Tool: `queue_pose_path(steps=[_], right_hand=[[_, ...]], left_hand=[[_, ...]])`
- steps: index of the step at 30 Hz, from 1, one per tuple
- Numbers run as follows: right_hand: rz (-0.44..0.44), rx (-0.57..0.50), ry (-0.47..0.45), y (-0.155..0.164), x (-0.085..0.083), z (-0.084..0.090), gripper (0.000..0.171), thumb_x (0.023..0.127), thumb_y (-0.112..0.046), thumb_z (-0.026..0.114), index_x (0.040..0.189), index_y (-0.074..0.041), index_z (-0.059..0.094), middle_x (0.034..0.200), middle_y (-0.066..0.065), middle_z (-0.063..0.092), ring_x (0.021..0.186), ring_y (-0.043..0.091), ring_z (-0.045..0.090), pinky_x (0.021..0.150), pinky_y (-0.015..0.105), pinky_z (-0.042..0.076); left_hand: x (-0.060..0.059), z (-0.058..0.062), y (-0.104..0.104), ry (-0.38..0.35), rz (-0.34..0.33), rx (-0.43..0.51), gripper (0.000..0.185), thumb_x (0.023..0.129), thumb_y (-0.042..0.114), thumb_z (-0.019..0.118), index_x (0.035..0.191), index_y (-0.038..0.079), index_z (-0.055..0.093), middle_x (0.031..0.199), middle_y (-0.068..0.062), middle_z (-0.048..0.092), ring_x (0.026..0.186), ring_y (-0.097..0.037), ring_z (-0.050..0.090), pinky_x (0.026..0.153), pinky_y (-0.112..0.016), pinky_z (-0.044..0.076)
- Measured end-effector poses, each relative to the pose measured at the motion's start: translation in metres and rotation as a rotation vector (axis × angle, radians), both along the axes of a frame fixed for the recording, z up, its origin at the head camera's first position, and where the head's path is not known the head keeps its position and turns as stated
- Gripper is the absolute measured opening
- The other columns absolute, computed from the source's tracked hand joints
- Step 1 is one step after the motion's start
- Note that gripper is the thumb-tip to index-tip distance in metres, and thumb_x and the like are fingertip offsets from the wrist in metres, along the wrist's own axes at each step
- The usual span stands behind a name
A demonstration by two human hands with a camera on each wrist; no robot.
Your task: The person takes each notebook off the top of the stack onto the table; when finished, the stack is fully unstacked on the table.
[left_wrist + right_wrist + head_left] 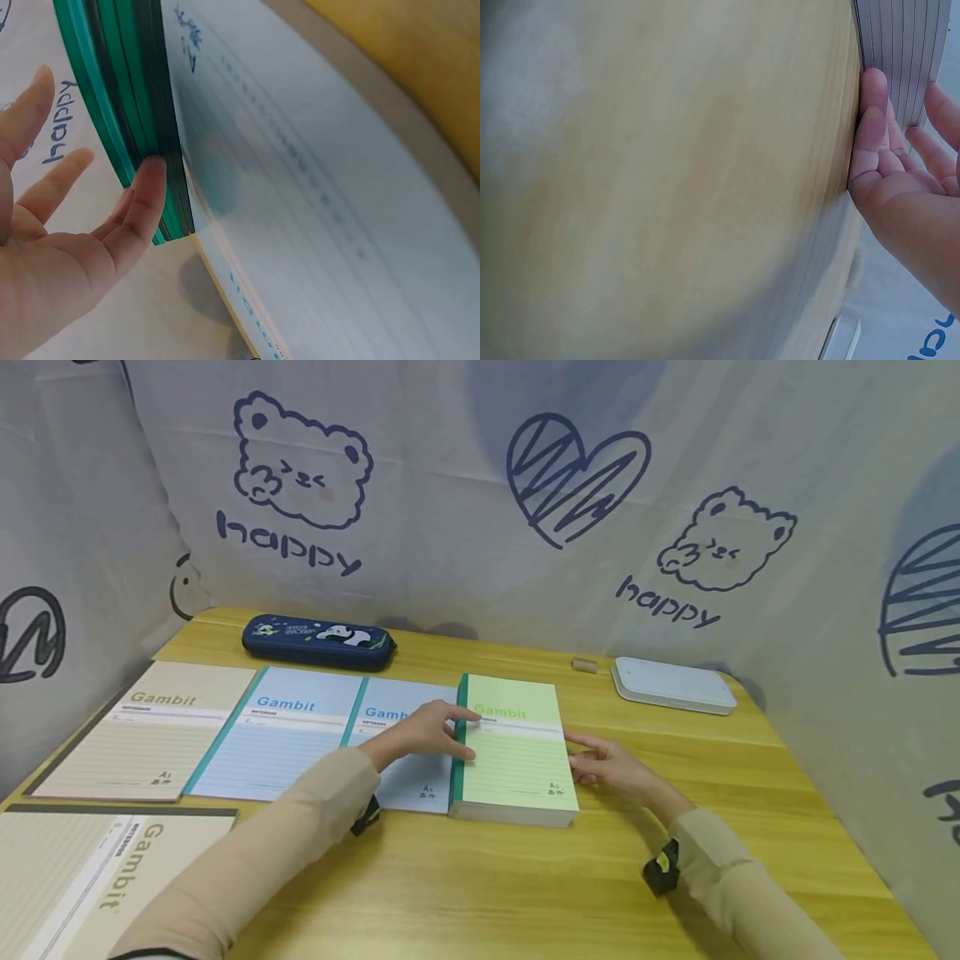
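Step in hand: by the look of it, you are squaring a stack of green notebooks (517, 752) between your two hands.
Stack position: it lies flat on the wooden table (480, 877), near the middle, its spine side overlapping the edge of a blue notebook (408, 752).
Left hand: your left hand (427, 731) is relaxed and flat, fingers straight against the green spines (131, 112); one fingertip (154, 176) touches the spine edges, nothing is grasped.
Right hand: your right hand (607, 764) is loose, fingers extended beside the stack's page edges (900, 52); whether the fingers actually touch them you cannot tell from the head view, though the right wrist view shows them right at the pages.
Pressure: push with flat fingers from both sides equally, so the stack closes up and does not slide toward the blue notebook.
Alignment: the left wrist view shows several spines slightly stepped; I judge that a gentle tap along the whole length evens them better than one point of pressure.
Risk: pressing too high could tip the top notebook off.
Neighbours: a second blue notebook (288, 739) and a beige notebook (150, 727) lie in the same row to the left, and another beige one (82, 877) lies nearer you.
Far side: a dark pencil case (318, 642) and a white box (671, 685) sit well apart from your hands.
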State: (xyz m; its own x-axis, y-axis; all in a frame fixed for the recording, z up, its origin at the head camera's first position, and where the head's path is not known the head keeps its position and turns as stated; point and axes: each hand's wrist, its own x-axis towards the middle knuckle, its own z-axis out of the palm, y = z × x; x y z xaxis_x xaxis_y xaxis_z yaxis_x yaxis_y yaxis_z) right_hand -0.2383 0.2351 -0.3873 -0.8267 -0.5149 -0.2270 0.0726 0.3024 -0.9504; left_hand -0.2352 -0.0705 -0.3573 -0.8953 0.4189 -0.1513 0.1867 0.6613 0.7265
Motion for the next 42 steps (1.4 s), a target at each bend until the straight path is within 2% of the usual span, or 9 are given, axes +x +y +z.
queue_pose_path(steps=[6,13,18,23,28,34,38,42], right_hand=[[-0.003,-0.006,-0.007,0.000,0.001,0.000,0.059,0.091,-0.007,0.050,0.139,0.005,0.017,0.098,0.008,0.063,0.079,0.012,0.059,0.070,0.025,0.046],[0.006,-0.003,0.000,0.000,0.002,0.000,0.059,0.091,-0.006,0.049,0.139,0.005,0.017,0.094,0.005,0.063,0.077,0.012,0.059,0.070,0.025,0.046],[0.026,-0.010,0.000,0.000,0.002,0.000,0.059,0.091,-0.006,0.049,0.139,0.007,0.015,0.091,0.005,0.063,0.076,0.013,0.059,0.070,0.026,0.046],[0.026,-0.010,-0.006,0.000,0.002,-0.001,0.061,0.090,-0.006,0.051,0.138,0.007,0.016,0.093,0.006,0.063,0.079,0.013,0.060,0.072,0.027,0.046],[0.016,-0.004,-0.003,0.000,0.001,-0.001,0.061,0.089,-0.004,0.053,0.138,0.006,0.018,0.093,0.006,0.062,0.080,0.012,0.060,0.072,0.026,0.047],[0.019,0.017,0.013,-0.002,0.001,-0.002,0.061,0.089,-0.006,0.053,0.138,0.006,0.019,0.096,0.010,0.061,0.082,0.013,0.060,0.074,0.028,0.047],[0.022,0.018,0.012,-0.002,0.001,-0.001,0.061,0.089,-0.004,0.052,0.138,0.007,0.018,0.095,0.010,0.061,0.080,0.013,0.060,0.073,0.027,0.047],[0.018,0.010,0.006,-0.001,0.000,0.000,0.060,0.089,-0.002,0.052,0.138,0.007,0.018,0.095,0.008,0.062,0.080,0.013,0.060,0.071,0.026,0.047]], left_hand=[[-0.001,-0.005,0.006,0.071,-0.012,-0.071,0.065,0.066,0.020,0.080,0.124,0.010,0.054,0.124,-0.017,0.042,0.093,-0.022,0.052,0.081,-0.033,0.042],[0.000,0.001,0.011,0.038,0.014,-0.121,0.067,0.066,0.017,0.079,0.126,0.011,0.051,0.130,-0.014,0.042,0.113,-0.026,0.042,0.093,-0.038,0.035],[0.001,0.002,0.011,0.026,0.029,-0.130,0.068,0.066,0.016,0.079,0.128,0.013,0.050,0.127,-0.016,0.043,0.114,-0.028,0.042,0.092,-0.039,0.036],[0.001,0.002,0.008,0.010,0.036,-0.100,0.067,0.067,0.012,0.078,0.128,0.014,0.050,0.127,-0.017,0.044,0.111,-0.029,0.046,0.089,-0.038,0.039],[0.001,0.004,0.006,-0.045,0.072,-0.042,0.068,0.067,0.005,0.077,0.129,0.015,0.049,0.127,-0.017,0.044,0.103,-0.028,0.051,0.084,-0.037,0.043],[0.000,0.006,0.002,-0.203,0.140,0.091,0.067,0.068,-0.008,0.072,0.128,0.012,0.050,0.131,-0.022,0.038,0.117,-0.033,0.039,0.092,-0.045,0.035],[-0.001,0.009,-0.006,-0.257,0.133,0.143,0.064,0.069,-0.015,0.066,0.127,0.009,0.051,0.138,-0.021,0.029,0.126,-0.031,0.026,0.097,-0.045,0.027],[-0.001,0.014,-0.016,-0.312,0.110,0.211,0.066,0.069,-0.020,0.058,0.128,0.007,0.049,0.144,-0.018,0.017,0.124,-0.026,0.022,0.097,-0.039,0.028]])
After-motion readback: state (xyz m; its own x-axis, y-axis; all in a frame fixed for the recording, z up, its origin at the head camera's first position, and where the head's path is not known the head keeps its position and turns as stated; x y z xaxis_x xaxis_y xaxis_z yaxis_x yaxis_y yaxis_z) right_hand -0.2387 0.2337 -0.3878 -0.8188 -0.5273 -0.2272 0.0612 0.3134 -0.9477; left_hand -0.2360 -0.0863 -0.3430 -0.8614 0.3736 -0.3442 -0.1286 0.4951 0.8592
